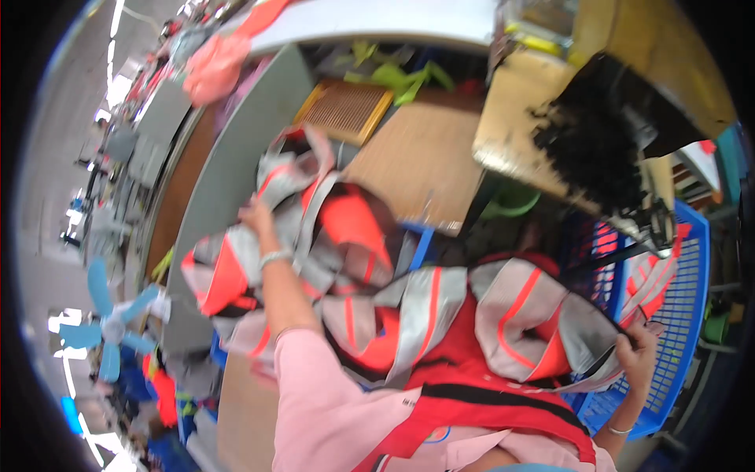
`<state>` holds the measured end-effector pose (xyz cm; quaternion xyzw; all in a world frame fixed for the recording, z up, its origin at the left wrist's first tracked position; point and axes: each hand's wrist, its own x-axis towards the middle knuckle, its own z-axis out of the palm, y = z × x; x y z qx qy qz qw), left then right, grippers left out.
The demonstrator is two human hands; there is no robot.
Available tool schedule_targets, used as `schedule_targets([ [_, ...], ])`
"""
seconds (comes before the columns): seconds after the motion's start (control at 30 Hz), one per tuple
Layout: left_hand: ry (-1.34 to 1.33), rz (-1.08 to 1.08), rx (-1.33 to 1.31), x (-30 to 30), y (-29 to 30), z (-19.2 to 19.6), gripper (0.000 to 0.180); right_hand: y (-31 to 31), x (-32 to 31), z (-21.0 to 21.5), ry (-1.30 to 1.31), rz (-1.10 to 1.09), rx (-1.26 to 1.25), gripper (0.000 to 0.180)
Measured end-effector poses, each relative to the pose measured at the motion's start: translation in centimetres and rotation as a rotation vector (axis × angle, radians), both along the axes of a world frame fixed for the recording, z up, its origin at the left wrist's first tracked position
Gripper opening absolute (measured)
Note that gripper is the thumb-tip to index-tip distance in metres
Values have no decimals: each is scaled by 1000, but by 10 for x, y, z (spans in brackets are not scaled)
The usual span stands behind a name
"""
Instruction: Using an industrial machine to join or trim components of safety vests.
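Workshop clutter (118,204) surrounded striped cloth (429,315), draped before a red apron (480,415); right hand (641,350) pinched its edge; left hand (255,218) touched it, grip unclear; spreading seemed underway, likely needing slack next.

Grey-and-orange striped fabric (429,303), crumpled, bunched in loose loops, spanning left to right

Glaring ceiling lights (117,17) at left, slight blur, dark fisheye rim

L arm (285,291) stretched fwd, L fingers (250,212) blurry, R arm (631,405) out wide, R fingers (631,344) curled
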<state>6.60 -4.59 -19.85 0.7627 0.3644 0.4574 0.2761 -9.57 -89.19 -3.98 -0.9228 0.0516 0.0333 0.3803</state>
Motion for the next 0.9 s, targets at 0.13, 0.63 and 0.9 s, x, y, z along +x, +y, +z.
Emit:
schedule_targets([
  [0.13,205,-124,-485,-2,-52,-45,82,15,-7,14,-25,-121,-70,20],
  [0.63,155,-485,92,55,-160,-21,41,29,6,10,-60,-43,-89,22],
  [0.9,273,-482,-92,85,-76,-95,45,27,6,2,12,-100,-39,22],
])
